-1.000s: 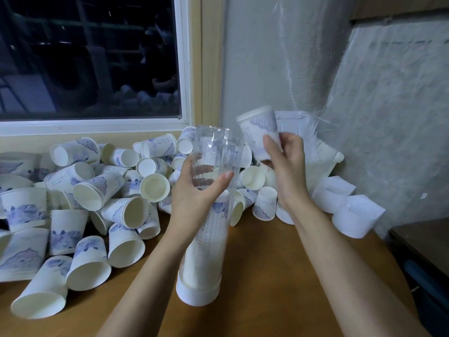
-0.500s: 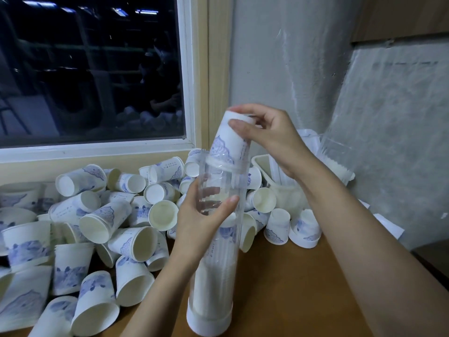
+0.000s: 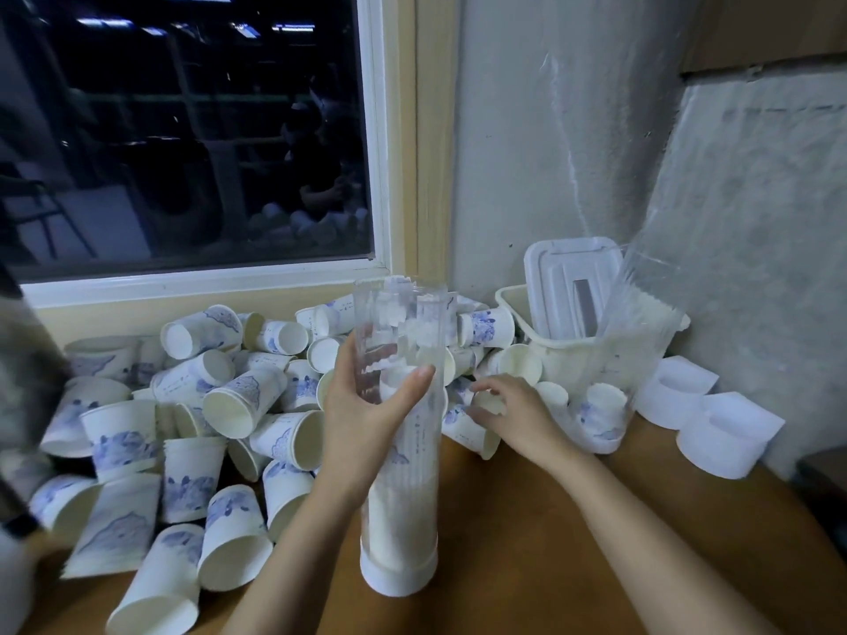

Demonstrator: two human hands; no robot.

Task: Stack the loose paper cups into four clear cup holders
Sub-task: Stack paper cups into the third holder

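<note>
A heap of loose white paper cups with blue print (image 3: 183,428) covers the left of the brown wooden table (image 3: 527,543). The left hand (image 3: 371,405) wraps thumb and fingers round the upright clear plastic cup holder with a white base cap (image 3: 398,497), which is partly filled. Just right of it the right hand (image 3: 513,414) reaches with spread, empty fingers onto a tipped cup (image 3: 467,433) – its long axis slants, mouth toward the person. Further right stand a white plastic basket (image 3: 508,300), a leaning second clear holder (image 3: 641,313) and white caps (image 3: 728,433) – none in the way
</note>
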